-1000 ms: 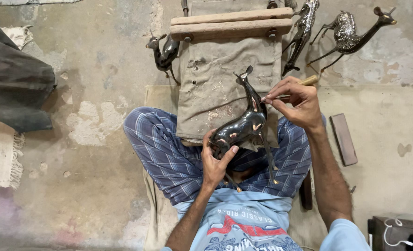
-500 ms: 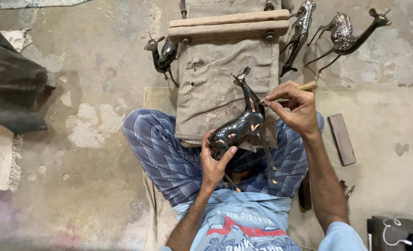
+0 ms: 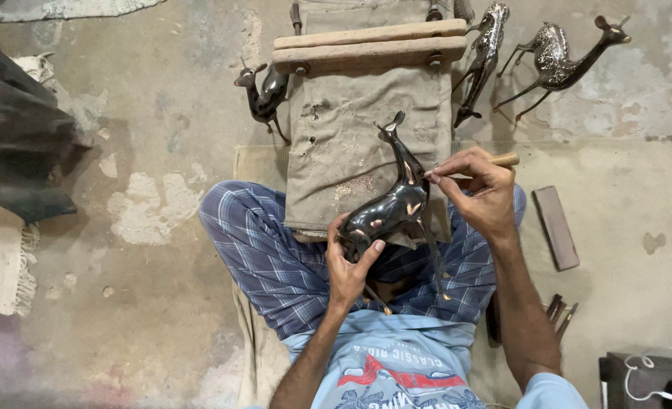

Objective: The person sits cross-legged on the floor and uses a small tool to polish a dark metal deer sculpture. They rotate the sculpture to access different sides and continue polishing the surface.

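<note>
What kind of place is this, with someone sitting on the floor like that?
Probably a small handicraft workshop. The left hand holds a dark metal deer figurine while the right hand works it with a wooden-handled tool. More deer figurines stand on the worn concrete floor.

head view, steeply downward, close overhead

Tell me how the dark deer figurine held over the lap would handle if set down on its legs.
The deer figurine looks like rigid, polished metal, so probably heavy for its size and somewhat slippery. Its long thin legs give a narrow stance, so it may tip easily; the left hand grips its rear.
</note>
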